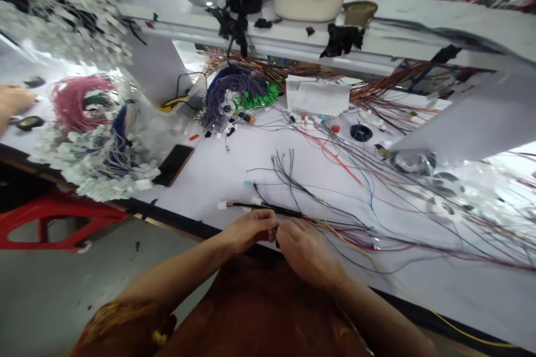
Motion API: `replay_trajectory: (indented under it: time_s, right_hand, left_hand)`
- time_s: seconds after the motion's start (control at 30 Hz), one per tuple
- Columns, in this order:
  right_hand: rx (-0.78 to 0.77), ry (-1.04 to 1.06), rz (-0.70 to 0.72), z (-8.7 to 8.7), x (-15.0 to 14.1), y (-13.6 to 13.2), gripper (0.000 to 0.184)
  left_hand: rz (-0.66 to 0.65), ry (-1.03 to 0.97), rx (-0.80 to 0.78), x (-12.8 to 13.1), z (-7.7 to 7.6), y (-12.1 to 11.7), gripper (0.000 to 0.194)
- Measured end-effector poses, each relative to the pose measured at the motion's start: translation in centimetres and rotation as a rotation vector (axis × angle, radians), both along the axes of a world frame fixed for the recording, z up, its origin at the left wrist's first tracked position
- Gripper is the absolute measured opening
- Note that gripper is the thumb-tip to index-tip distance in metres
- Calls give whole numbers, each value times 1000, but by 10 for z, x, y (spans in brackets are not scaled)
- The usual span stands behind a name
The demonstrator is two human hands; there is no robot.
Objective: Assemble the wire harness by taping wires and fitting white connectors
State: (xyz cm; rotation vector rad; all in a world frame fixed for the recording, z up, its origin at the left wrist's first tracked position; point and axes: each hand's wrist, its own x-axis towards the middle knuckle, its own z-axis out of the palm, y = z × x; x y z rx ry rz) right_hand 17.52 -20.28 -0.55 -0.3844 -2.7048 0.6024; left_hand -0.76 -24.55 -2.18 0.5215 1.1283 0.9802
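Both my hands meet at the front edge of the white table. My left hand [253,230] is closed, its thumb and finger pinched on a small dark piece hardly visible between the hands. Beside it my right hand [304,246] is closed too, slightly blurred, with its fingertips at the same spot; what it grips is hidden. Just beyond my fingers lies a wire harness [268,209] in black sleeving, with a white connector [222,206] at its left end. Its coloured wires run off to the right. Loose black wires [288,173] fan out behind it.
A phone [173,164] lies left, next to piled wires with white connectors [96,162]. Purple wires with green connectors [259,95] sit farther back. A black tape roll [360,133] is right of a paper sheet [317,96]. Another person's hand [14,101] shows at far left.
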Motion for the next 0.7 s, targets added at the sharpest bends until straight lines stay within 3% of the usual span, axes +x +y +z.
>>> replay_trajectory:
  time_s: [0.07,0.13,0.2,0.3,0.37,0.43,0.53,0.6,0.7]
  right_hand:
    - [-71,83,189,13,4,-6,17]
    - [-253,189,213,22,6,-7,16]
    - [-420,259,90,24,4,-3,15]
    - [-541,297,-23,20,-3,4,16]
    - [-593,269,5,19,-6,4,17]
    - [-624,230,21,19,-5,4,17]
    - [-646,205,-33,15,4,5,15]
    - [-691,221,-104,9,12,9,16]
    - [-829,272,-223,-4,16,14,21]
  left_hand:
    - [135,67,45,-19,6,14,53]
    - [339,341,319,-49,26,37,44]
    - [555,765,687,-84,58,70,33]
    - [826,1256,1074,-132,119,131,17]
    - [938,1526,1161,-157,156,171,13]
    - [893,1637,1102,-175,179,205,17]
    - [848,1580,951,-190,186,238,19]
    - [855,1471,888,-194,177,249,16]
    - [824,1367,920,-199,164,252,10]
